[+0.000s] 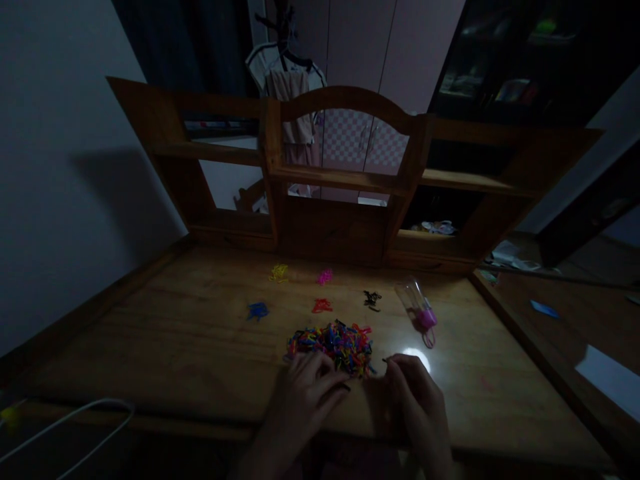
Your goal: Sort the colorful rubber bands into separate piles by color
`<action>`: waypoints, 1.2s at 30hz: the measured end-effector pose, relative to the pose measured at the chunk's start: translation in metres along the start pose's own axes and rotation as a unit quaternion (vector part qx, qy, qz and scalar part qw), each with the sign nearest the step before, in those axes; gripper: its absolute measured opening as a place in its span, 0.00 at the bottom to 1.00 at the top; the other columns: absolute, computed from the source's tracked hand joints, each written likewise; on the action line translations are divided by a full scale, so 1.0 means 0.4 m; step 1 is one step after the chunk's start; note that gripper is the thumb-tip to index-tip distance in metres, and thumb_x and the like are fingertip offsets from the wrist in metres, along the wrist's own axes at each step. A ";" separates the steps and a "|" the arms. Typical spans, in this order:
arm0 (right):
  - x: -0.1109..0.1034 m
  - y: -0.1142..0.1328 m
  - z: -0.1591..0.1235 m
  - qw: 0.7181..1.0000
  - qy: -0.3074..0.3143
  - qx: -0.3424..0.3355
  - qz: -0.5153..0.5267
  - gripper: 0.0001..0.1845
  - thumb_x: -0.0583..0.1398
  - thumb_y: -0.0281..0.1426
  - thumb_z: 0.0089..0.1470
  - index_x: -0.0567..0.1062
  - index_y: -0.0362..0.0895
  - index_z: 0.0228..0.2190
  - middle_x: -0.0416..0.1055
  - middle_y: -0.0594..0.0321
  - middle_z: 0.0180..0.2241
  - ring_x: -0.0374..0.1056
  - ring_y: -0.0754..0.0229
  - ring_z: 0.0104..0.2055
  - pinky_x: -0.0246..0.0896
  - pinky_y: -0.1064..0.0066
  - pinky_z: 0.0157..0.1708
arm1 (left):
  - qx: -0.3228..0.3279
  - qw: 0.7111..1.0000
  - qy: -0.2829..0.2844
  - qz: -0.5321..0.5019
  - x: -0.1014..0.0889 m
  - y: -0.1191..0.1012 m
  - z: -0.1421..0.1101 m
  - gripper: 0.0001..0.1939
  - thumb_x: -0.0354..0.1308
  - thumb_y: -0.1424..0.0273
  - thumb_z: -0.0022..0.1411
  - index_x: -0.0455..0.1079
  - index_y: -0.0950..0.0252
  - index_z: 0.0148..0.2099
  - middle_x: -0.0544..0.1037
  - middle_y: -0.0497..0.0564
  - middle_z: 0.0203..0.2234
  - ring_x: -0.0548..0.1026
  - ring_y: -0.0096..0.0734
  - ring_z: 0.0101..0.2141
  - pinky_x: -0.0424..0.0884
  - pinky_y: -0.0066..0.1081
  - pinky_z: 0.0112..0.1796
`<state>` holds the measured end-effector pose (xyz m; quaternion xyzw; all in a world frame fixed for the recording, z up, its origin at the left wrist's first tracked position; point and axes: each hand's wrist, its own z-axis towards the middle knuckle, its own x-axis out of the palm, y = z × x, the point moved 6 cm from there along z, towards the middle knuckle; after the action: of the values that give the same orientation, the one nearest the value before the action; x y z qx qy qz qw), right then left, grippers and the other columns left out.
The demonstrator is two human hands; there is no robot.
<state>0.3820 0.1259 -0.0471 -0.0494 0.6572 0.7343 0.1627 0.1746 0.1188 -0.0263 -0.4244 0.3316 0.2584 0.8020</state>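
Note:
A mixed pile of small coloured rubber bands (333, 345) lies near the front of the wooden desk (175, 347). My left hand (305, 397) rests at the pile's near edge, fingers curled and pinched on a small dark band. My right hand (417, 400) sits just right of the pile, fingertips pinched on a tiny dark piece. Behind the pile lie small sorted heaps: blue (258, 311), yellow (279, 273), pink (325, 276), red (321, 306) and black (371, 299).
A clear bottle with a pink cap (417, 304) lies on its side to the right. A wooden shelf unit (345, 180) stands at the desk's back. A white cable (75, 417) curves at the lower left. Papers lie on the surface at right (610, 373).

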 end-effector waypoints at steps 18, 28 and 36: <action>0.005 0.059 0.422 0.945 0.041 -0.164 -0.280 0.11 0.58 0.38 0.56 0.78 0.45 0.32 0.76 0.61 0.32 0.69 0.60 0.28 0.60 0.69 0.29 | 0.106 0.989 -0.055 0.091 0.047 -0.010 -0.019 0.05 0.56 0.76 0.63 0.71 0.61 0.38 0.74 0.48 0.31 0.69 0.34 0.34 0.61 0.42 0.46; -0.046 0.014 0.420 0.968 -0.044 -0.111 -0.219 0.22 0.54 0.47 0.59 0.77 0.43 0.36 0.76 0.56 0.32 0.70 0.58 0.27 0.61 0.68 0.29 | 0.102 0.985 -0.087 0.108 0.019 -0.032 0.000 0.07 0.52 0.78 0.58 0.67 0.62 0.33 0.75 0.51 0.32 0.72 0.36 0.37 0.66 0.42 0.45; -0.013 0.173 0.214 0.960 -0.059 -0.165 -0.219 0.14 0.55 0.40 0.61 0.76 0.45 0.36 0.75 0.60 0.32 0.67 0.62 0.26 0.58 0.71 0.27 | 0.050 0.997 -0.059 0.021 0.006 -0.016 -0.007 0.06 0.57 0.78 0.56 0.68 0.62 0.34 0.73 0.49 0.34 0.70 0.36 0.39 0.63 0.41 0.48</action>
<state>0.3781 0.2031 0.0312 -0.1747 0.4894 0.7805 0.3476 0.1796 0.1137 -0.0260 -0.3609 0.3048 0.2828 0.8348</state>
